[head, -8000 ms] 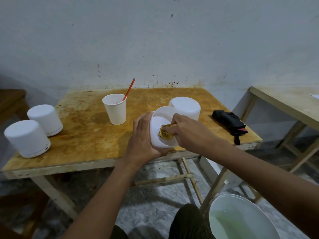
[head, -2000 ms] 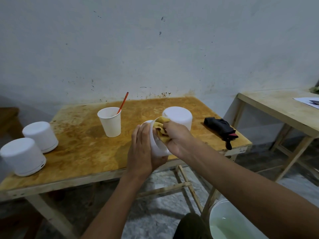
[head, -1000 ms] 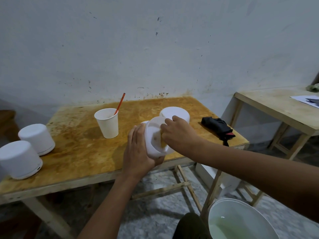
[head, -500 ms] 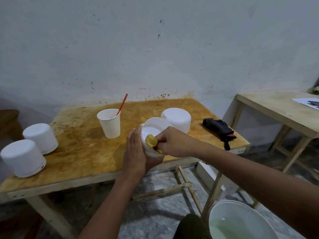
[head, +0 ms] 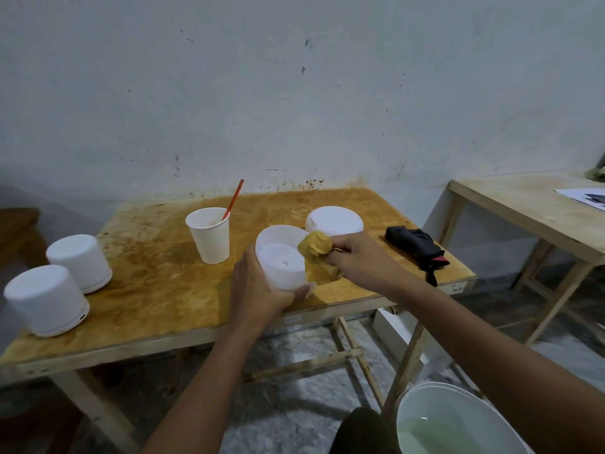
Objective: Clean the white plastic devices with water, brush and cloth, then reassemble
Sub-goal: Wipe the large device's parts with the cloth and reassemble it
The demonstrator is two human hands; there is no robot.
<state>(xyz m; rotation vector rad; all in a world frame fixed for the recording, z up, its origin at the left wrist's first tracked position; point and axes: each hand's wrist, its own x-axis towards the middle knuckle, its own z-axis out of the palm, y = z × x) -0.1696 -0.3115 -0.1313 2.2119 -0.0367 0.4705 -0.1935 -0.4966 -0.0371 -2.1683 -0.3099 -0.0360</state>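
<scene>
Left hand [head: 258,290]: curled round the lower wall of an open white shell [head: 281,260], with the palm on the shell's left side and the fingertips showing under its right edge. The shell is tilted, mouth up and toward the camera. Inside is a raised floor with a small hole at its centre. Cannot tell whether the shell's base touches the table [head: 163,290] or is held just clear of it.

Right hand [head: 360,257]: fingers folded in, pinching a bunched yellow cloth [head: 316,253]. The cloth sits at the fingertip end of this hand. Its upper wad lies against the shell's right rim and its lower fold against the shell's outer wall, outside the mouth. The shell therefore lies between the two hands, with the left grip below-left and the cloth and right hand touching it on the right.

- Just behind the right hand: a white domed cover [head: 334,221] stands on the table near the cloth; contact unclear.
- Right of the right hand, apart: a black folded item [head: 415,245] with a red tab.
- Behind and left of the left hand: an upright paper cup [head: 209,235] with an orange-red stick [head: 233,199] leaning in it.
- Well left of both hands: a near white device [head: 45,299] and a far white device [head: 78,263], both closed and close together.
- Below the right forearm, on the floor: a white bucket [head: 425,404] holding pale greenish water.
- Far right: a second wooden table [head: 523,208] with a sheet of paper [head: 582,198] on it.
</scene>
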